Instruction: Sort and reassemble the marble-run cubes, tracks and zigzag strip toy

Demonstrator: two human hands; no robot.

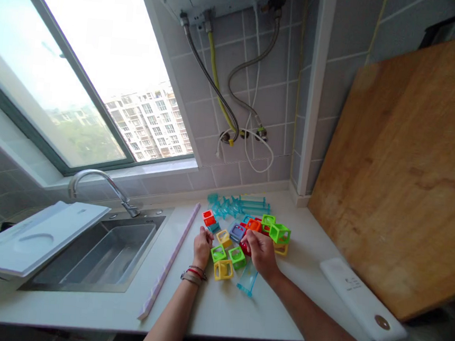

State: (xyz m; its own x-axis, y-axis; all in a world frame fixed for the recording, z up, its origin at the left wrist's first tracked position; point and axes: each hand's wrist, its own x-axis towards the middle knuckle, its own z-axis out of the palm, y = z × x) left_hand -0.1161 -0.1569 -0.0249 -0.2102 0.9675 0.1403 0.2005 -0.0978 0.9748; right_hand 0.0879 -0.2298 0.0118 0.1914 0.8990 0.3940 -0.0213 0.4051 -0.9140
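"Since both forearms reach over the white counter, can you tell me how the left hand is?"

"Its fingers are bent inward, beside a pale yellow cube and below a red cube. Whether they grasp something small, I am not able to say, because the fingertips are too little visible."

"And the right hand?"

"It is also curled, with its fingertips close to the blue-purple cube and over a dark red piece, which they partly cover. If they pinch this piece or only touch it, I cannot decide."

"Where exactly are the other cubes?"

"They lie in a loose group on the counter, between the hands and around them. Two green cubes and a bright yellow cube are on the side nearer to the person. Beyond the right hand there is an orange cube, and more to the right a light green cube."

"What surrounds them?"

"Behind, toward the wall, are several turquoise pieces. One transparent blue piece lies in front, near the right wrist. On the left, a long pale strip lies between the cubes and the sink. On the right, a white device with a cable lies beside a large wooden board."
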